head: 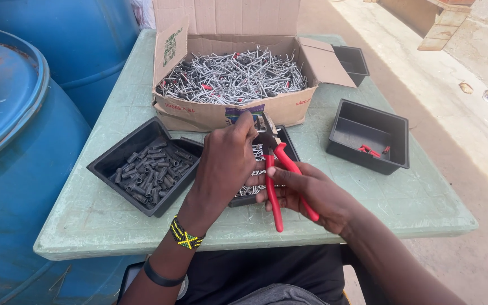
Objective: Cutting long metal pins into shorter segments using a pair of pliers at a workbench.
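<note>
My right hand (306, 192) grips red-handled pliers (278, 169) by both handles, with the jaws pointing up and away. My left hand (227, 161) is raised in front of the jaws, its fingers pinched on a small metal piece at the plier tip; the piece itself is mostly hidden. Both hands hover over a black tray (288, 148) that holds short silver pieces. A second black tray (142, 164) to the left holds several dark grey sleeves. Behind them, an open cardboard box (227, 85) is full of silver metal pins.
A black tray (368, 135) at the right holds a few red bits. Another small black tray (352, 61) sits behind the box flap. All stand on a pale green table (97, 220). Blue barrels (18, 141) crowd the left side. Concrete ground lies to the right.
</note>
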